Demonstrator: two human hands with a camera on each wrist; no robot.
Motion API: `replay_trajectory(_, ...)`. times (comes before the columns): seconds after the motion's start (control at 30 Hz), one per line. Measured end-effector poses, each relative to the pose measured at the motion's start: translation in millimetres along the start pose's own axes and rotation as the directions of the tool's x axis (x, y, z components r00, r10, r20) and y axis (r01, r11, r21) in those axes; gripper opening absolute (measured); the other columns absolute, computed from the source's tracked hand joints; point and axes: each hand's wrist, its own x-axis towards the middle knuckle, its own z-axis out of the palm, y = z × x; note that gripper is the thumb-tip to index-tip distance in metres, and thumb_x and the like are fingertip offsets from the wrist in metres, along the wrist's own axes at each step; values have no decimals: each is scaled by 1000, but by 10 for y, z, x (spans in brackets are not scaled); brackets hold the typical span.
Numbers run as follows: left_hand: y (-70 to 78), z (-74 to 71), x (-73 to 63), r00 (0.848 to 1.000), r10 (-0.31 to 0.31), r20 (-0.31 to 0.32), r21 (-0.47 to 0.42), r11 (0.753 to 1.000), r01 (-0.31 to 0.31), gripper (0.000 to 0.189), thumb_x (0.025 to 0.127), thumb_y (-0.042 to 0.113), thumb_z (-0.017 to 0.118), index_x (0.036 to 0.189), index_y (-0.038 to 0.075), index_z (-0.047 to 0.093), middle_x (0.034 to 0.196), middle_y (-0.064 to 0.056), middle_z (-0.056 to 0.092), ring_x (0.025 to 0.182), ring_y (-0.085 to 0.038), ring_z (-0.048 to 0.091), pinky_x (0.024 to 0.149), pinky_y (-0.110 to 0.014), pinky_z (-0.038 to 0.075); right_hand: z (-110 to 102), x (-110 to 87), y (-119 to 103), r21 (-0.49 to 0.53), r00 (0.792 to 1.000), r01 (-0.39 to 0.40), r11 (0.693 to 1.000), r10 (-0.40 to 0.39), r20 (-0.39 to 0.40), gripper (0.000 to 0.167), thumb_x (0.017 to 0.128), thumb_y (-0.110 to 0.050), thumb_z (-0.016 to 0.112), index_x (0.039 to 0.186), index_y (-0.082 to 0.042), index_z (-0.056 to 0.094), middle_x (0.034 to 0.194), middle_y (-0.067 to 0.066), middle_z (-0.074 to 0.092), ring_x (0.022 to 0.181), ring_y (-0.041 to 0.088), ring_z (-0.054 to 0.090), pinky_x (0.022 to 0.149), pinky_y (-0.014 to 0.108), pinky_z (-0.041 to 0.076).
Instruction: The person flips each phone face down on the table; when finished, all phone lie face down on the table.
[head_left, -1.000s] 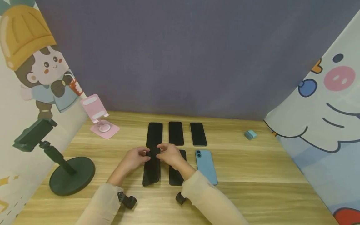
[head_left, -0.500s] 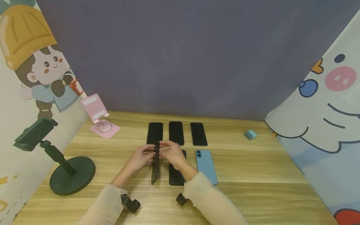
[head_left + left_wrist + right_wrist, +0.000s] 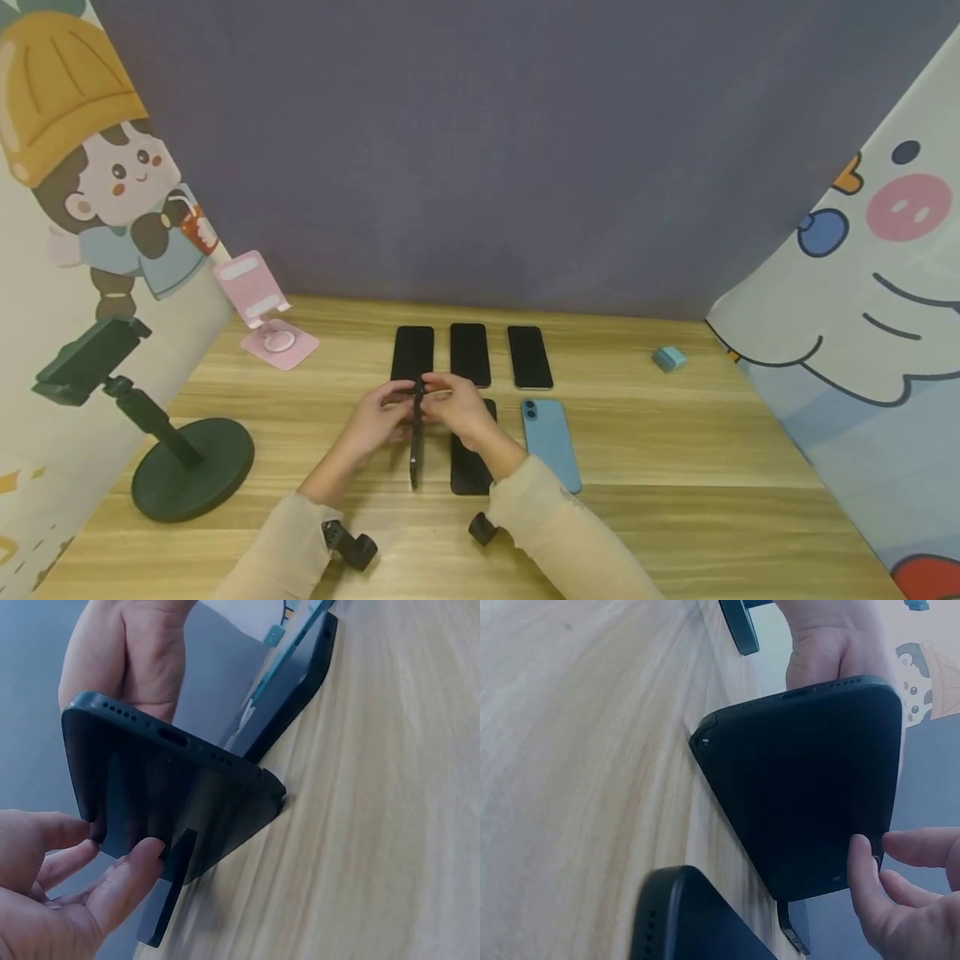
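A black smartphone (image 3: 415,442) stands on its long edge between both hands, seen nearly edge-on in the head view. My left hand (image 3: 378,419) pinches its far end, the thumb on the glossy face in the left wrist view, where the phone (image 3: 180,802) shows its charging port and speaker holes. From the other side my right hand (image 3: 457,408) holds that same far end. In the right wrist view the phone (image 3: 810,780) turns a matte dark back, and the right thumb lies against it. Just right of it, partly under the right forearm, lies another black phone (image 3: 468,471).
Three dark phones lie in a back row: a left one (image 3: 413,354), a middle one (image 3: 470,354) and a right one (image 3: 528,357). A blue phone (image 3: 551,446) lies face down. Pink (image 3: 277,342) and dark green (image 3: 191,467) phone stands are at left, a small teal block (image 3: 668,358) at right.
Held by both hands, the phone has turned from showing its broad glossy face to standing on its long edge. My left hand has shifted slightly right; the other phones have stayed put.
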Motion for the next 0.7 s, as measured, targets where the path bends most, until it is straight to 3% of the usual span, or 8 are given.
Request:
replay_trajectory(0.2,37,-27,-17,999,33,-37,87,996,-29,42,97,7,59,136,-7,49,119,-27,58,97,-33,65,71,-37,58,18,34,27,-17,997,-63,998,63,37,53,89,10,61,140,5,46,121,18,55,99,27,62,82,41,55)
replay_trajectory(0.4,93,-103,-8,997,70,-28,187,980,-63,47,92,-1,62,136,-7,49,117,-29,58,90,-32,67,69,-38,58,31,61,107,-74,994,-88,993,92,56,48,88,6,64,135,5,51,118,15,57,97,26,63,79,37,56)
replay_trajectory(0.53,119,-169,-13,996,86,-17,291,954,-77,43,89,-2,64,131,-9,54,113,-27,60,84,-28,67,66,-39,58,40,59,150,-152,991,-100,983,112,70,48,87,3,67,133,4,53,124,19,56,103,29,62,82,37,55)
replay_trajectory(0.7,98,-220,-20,995,97,-25,452,889,-76,43,85,0,69,126,-7,58,109,-22,63,86,-28,67,63,-33,57,46,61,178,-262,988,-111,959,134,74,51,86,3,70,134,3,52,128,24,54,107,33,61,85,39,53)
